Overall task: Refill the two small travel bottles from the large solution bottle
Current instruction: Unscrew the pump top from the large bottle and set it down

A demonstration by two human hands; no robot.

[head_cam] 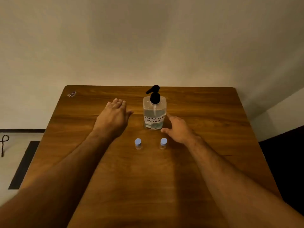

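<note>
Between both hands' fingers [171, 118], upright solution bottle [154, 112]

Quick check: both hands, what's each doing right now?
Left hand: open, fingers straight, holding nothing.
Right hand: open beside the large solution bottle, holding nothing.

arms: two bare forearms, no sleeves in view
left hand [115, 115]: bare, no glove
right hand [178, 129]: bare, no glove
</note>
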